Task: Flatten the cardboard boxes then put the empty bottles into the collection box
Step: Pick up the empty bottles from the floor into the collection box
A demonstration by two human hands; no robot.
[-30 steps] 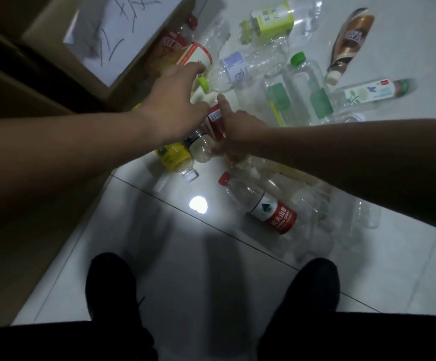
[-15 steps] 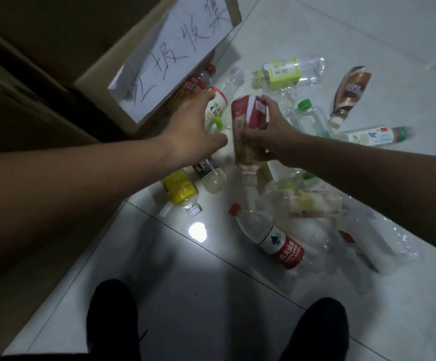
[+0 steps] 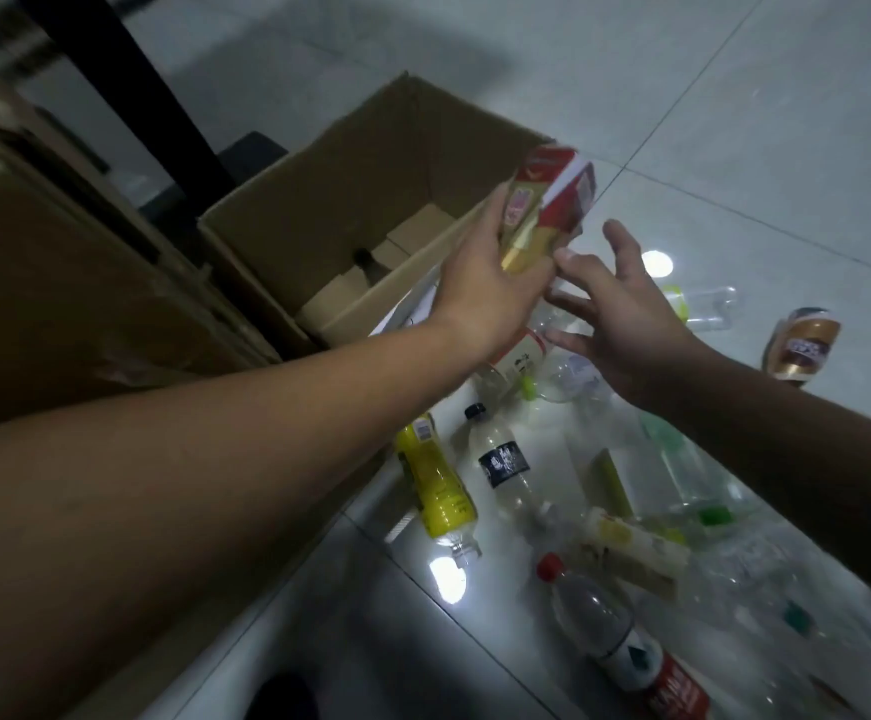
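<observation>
My left hand [image 3: 485, 283] grips a bottle with a red and white label [image 3: 552, 200], held tilted just above the near right rim of the open cardboard collection box [image 3: 319, 200]. Just right of the bottle, my right hand [image 3: 615, 314] is spread open and holds nothing. Several empty bottles lie on the floor below my hands: a yellow one [image 3: 438, 485], a clear one with a black label [image 3: 503, 465], and a red-capped one with a red label [image 3: 625, 641].
Flat cardboard [image 3: 59, 304] lies left of the box. A dark post [image 3: 131, 90] stands behind it. A brown-labelled bottle [image 3: 802, 350] and a clear bottle [image 3: 703, 304] lie on the white tiled floor at the right. My shoe [image 3: 282, 698] shows at the bottom.
The red-labelled bottle passed from my right hand into my left and rose to the box rim. My right hand let go and opened. The view tilted up, showing inside the box.
</observation>
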